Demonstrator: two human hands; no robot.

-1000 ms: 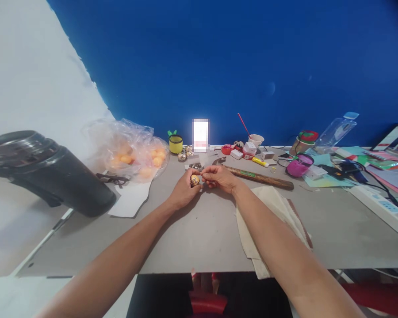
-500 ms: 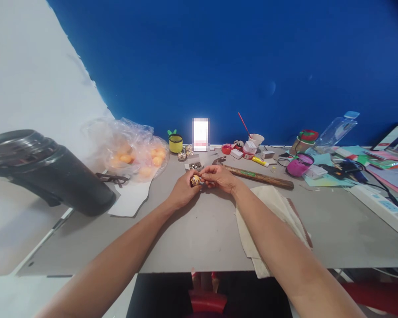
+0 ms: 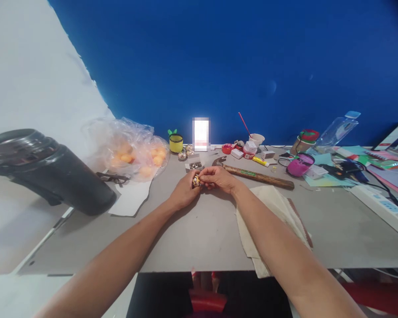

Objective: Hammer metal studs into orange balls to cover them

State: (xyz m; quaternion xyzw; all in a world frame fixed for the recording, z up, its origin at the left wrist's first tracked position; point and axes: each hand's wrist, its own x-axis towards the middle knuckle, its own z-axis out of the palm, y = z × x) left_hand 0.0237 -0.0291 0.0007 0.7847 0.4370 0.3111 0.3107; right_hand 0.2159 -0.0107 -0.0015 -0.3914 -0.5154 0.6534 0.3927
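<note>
My left hand (image 3: pixel 185 191) is closed around a small yellow ball (image 3: pixel 195 181) with shiny metal studs on its surface. Pinched together at the ball's right side are the fingers of my right hand (image 3: pixel 219 179); whatever they hold is too small to make out. Just beyond my hands lies an open little box (image 3: pixel 195 165) of shiny metal bits. Two shiny metallic balls, one of them a studded ball (image 3: pixel 182 155), rest farther back by the wall.
A wooden-handled hammer (image 3: pixel 258 176) lies behind my right hand, and a folded cloth (image 3: pixel 272 212) is under my right forearm. At left are a large dark flask (image 3: pixel 56 172) and a plastic bag (image 3: pixel 135 154) of orange balls. A power strip (image 3: pixel 381 207) lies at right.
The ball has turned slightly in my left hand, showing a different part of its studded surface. My right fingers have shifted a little left against it.
</note>
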